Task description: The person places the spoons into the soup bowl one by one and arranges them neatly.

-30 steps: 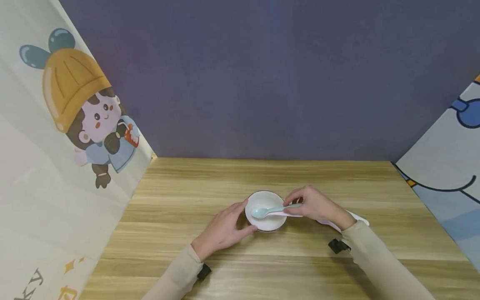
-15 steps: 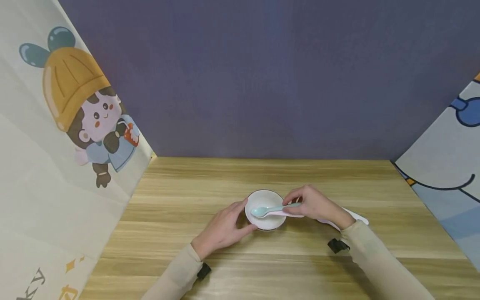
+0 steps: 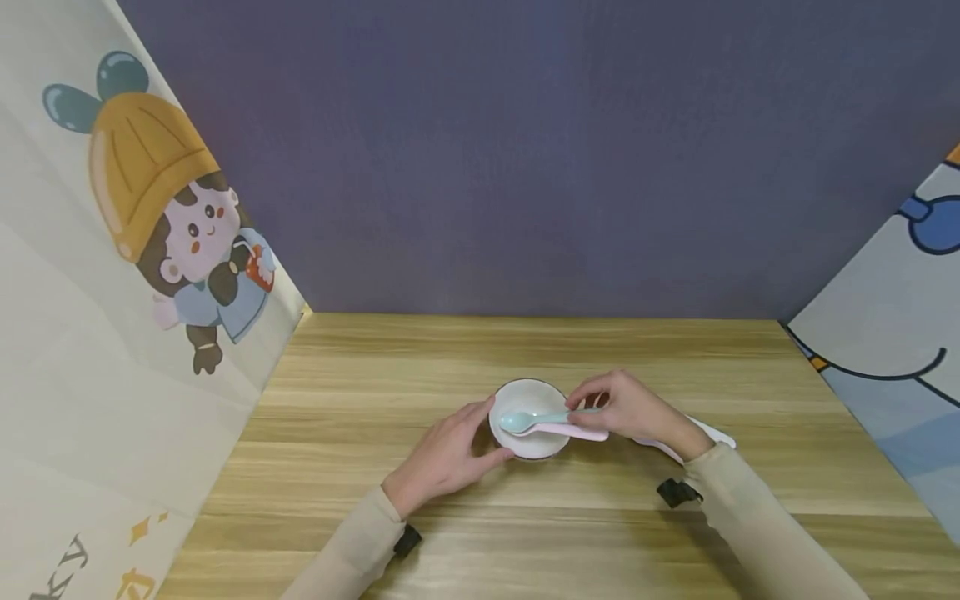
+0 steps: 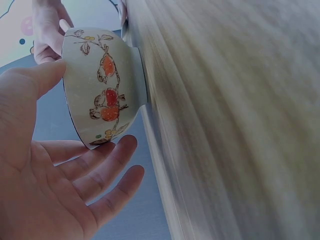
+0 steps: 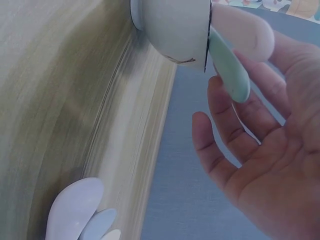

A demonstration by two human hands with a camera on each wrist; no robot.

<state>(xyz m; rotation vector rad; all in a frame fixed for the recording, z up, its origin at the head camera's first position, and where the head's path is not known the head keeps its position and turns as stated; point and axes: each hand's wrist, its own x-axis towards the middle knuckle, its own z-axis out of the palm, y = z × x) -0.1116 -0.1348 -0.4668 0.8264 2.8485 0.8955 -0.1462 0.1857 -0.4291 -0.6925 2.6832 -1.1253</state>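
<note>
A small white bowl [image 3: 528,446] stands on the wooden table; orange and red fruit on brown twigs decorate its outside [image 4: 110,95]. My left hand [image 3: 450,454] holds its left side, thumb at the near rim and fingers around the far side. Inside lies the head of a mint-green spoon [image 3: 516,422], over a pale pink spoon [image 3: 577,431] whose handle also juts past the right rim. My right hand [image 3: 626,404] pinches the green handle [image 5: 232,75] between thumb and index finger. The pink handle [image 5: 245,32] sticks out just beside it, and the other right fingers hang loose.
More spoons lie on the table under my right wrist: a pale lilac one [image 5: 75,207], a light blue one [image 5: 100,225] and a cream one partly cut off [image 5: 114,235]. A dark blue-grey panel [image 3: 525,167] stands behind the table, with printed panels at both sides.
The right thumb has shifted slightly, so more of the pink spoon's handle shows below it, and that handle has tipped a little toward me. The left hand and bowl look nearly still.
</note>
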